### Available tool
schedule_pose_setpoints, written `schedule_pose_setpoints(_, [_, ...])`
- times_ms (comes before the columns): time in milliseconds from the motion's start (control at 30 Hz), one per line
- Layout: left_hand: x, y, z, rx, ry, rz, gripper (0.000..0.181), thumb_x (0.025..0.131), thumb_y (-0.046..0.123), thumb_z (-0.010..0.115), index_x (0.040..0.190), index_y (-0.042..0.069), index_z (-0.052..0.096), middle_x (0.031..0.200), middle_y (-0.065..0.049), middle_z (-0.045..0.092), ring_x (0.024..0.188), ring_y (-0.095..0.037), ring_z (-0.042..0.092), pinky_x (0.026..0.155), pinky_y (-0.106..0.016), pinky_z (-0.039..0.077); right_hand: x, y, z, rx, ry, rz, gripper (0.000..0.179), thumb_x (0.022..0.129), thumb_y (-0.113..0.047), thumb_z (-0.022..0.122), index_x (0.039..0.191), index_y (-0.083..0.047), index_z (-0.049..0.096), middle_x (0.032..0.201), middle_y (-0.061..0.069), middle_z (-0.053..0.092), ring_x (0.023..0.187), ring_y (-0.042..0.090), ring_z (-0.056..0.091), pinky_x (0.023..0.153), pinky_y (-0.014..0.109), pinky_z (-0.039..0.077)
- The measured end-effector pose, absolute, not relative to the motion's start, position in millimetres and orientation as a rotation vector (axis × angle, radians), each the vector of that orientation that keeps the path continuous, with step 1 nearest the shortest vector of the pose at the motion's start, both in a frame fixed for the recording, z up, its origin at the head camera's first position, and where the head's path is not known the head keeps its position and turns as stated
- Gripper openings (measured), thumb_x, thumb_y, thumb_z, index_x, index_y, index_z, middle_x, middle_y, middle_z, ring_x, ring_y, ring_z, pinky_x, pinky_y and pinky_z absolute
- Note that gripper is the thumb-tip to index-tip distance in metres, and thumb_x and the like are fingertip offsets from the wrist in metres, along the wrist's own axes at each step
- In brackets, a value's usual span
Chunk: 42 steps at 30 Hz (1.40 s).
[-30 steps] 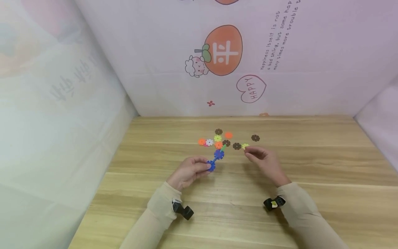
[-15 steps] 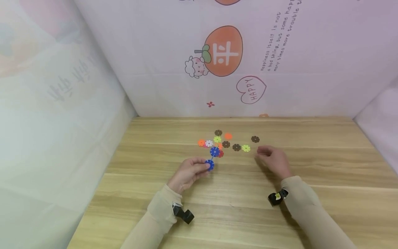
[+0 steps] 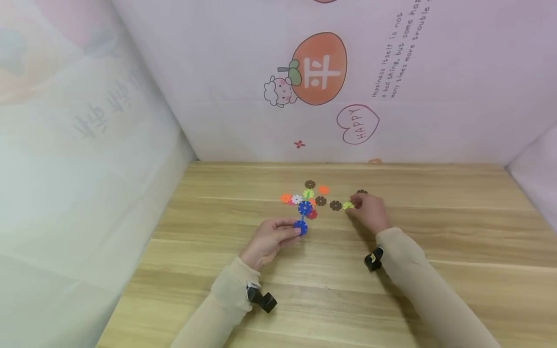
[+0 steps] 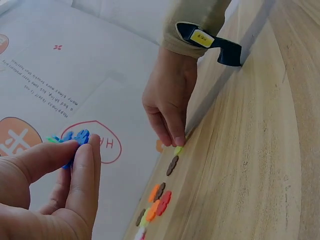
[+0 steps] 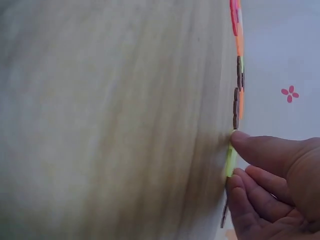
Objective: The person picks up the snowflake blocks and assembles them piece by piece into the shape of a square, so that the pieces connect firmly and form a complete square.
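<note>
The left hand (image 3: 267, 240) is pinching a blue disc (image 3: 301, 226); the right hand (image 3: 370, 211) is pinching the yellow disc (image 3: 347, 206) lying at its fingertips (image 5: 240, 192), whose thin rim could be inviting a slip.

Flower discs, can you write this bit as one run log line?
left hand: pinches blue disc | right hand: pinches yellow disc | red disc: on wooden table
</note>
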<state>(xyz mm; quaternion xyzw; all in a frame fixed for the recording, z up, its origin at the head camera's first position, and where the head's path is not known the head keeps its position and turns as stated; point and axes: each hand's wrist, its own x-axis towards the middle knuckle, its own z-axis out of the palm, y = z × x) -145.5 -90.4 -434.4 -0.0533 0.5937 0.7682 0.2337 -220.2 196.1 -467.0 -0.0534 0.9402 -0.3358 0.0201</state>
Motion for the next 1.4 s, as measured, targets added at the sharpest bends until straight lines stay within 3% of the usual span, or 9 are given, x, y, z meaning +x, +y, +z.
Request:
schedule_pose_setpoints(200, [-146.4, -87.9, -432.0, -0.178, 1.613, 2.107, 0.024, 0.090, -0.004, 0.064, 0.113, -0.006, 0.059, 0.111, -0.016, 0.069, 0.105, -0.027, 0.070, 0.104, -0.041, 0.049, -215.7, 196.2, -465.6, -0.187, 2.884, -1.019, 0.043, 0.084, -0.014, 0.076, 0.119, 0.007, 0.063, 0.112, 0.027, 0.067, 0.102, 0.039, 0.063, 0.092, 0.052, 0.052])
schedule_pose_setpoints(333, [-146.7, -87.3, -430.5, -0.178, 1.635, 2.090, 0.022, 0.090, -0.001, 0.066, 0.111, -0.003, 0.061, 0.104, -0.012, 0.072, 0.098, -0.022, 0.072, 0.103, -0.043, 0.050, -207.0, 199.9, -469.8, -0.198, 2.869, -1.058, 0.034, 0.085, -0.015, 0.076, 0.115, 0.002, 0.068, 0.111, 0.022, 0.069, 0.099, 0.034, 0.063, 0.089, 0.049, 0.053])
schedule_pose_setpoints(467, [-148.0, -87.1, -430.0, -0.163, 1.642, 2.103, 0.018, 0.089, 0.000, 0.067, 0.107, 0.000, 0.063, 0.098, -0.008, 0.073, 0.094, -0.020, 0.072, 0.096, -0.037, 0.055, -195.5, 203.5, -473.0, -0.239, 2.870, -1.129, 0.023, 0.087, -0.012, 0.074, 0.109, -0.003, 0.072, 0.110, 0.017, 0.071, 0.097, 0.031, 0.064, 0.086, 0.047, 0.053])
schedule_pose_setpoints(600, [-148.4, -85.5, -428.9, -0.155, 1.639, 2.121, 0.015, 0.089, 0.000, 0.068, 0.103, 0.003, 0.062, 0.097, -0.007, 0.073, 0.096, -0.022, 0.072, 0.094, -0.035, 0.057, -182.7, 203.4, -471.1, -0.229, 2.844, -1.171, 0.023, 0.089, -0.015, 0.073, 0.110, -0.005, 0.072, 0.107, 0.014, 0.073, 0.096, 0.028, 0.066, 0.084, 0.045, 0.055])
schedule_pose_setpoints(767, [-147.7, -81.2, -426.6, -0.137, 1.637, 2.121, 0.014, 0.089, 0.001, 0.067, 0.102, 0.004, 0.062, 0.099, -0.006, 0.073, 0.101, -0.025, 0.071, 0.103, -0.042, 0.050, -166.7, 195.2, -466.0, -0.174, 2.768, -1.285, 0.023, 0.091, -0.019, 0.071, 0.112, -0.008, 0.072, 0.106, 0.010, 0.074, 0.095, 0.023, 0.067, 0.083, 0.035, 0.056])
schedule_pose_setpoints(1000, [-147.7, -76.0, -425.7, -0.149, 1.625, 2.141, 0.010, 0.089, 0.000, 0.067, 0.096, 0.006, 0.061, 0.096, -0.006, 0.072, 0.095, -0.021, 0.072, 0.101, -0.041, 0.052, -148.8, 177.2, -458.6, -0.139, 2.662, -1.582, 0.026, 0.088, -0.021, 0.075, 0.109, -0.005, 0.072, 0.106, 0.014, 0.074, 0.092, 0.017, 0.070, 0.080, 0.017, 0.055])
schedule_pose_setpoints(1200, [-147.2, -73.5, -425.0, -0.135, 1.613, 2.149, 0.010, 0.089, 0.001, 0.068, 0.095, 0.005, 0.061, 0.094, -0.005, 0.072, 0.089, -0.016, 0.071, 0.095, -0.035, 0.056, -137.2, 163.2, -448.1, -0.174, 2.602, -1.735, 0.026, 0.087, -0.021, 0.076, 0.106, -0.003, 0.072, 0.105, 0.016, 0.074, 0.085, 0.002, 0.069, 0.079, 0.018, 0.057])
schedule_pose_setpoints(1400, [-146.8, -70.4, -424.6, -0.116, 1.601, 2.144, 0.010, 0.090, 0.000, 0.067, 0.094, 0.006, 0.060, 0.093, -0.005, 0.071, 0.085, -0.014, 0.071, 0.085, -0.027, 0.059, -130.8, 153.2, -441.2, -0.221, 2.520, -1.888, 0.023, 0.086, -0.015, 0.077, 0.103, -0.001, 0.072, 0.103, 0.018, 0.073, 0.084, 0.003, 0.070, 0.078, 0.021, 0.058])
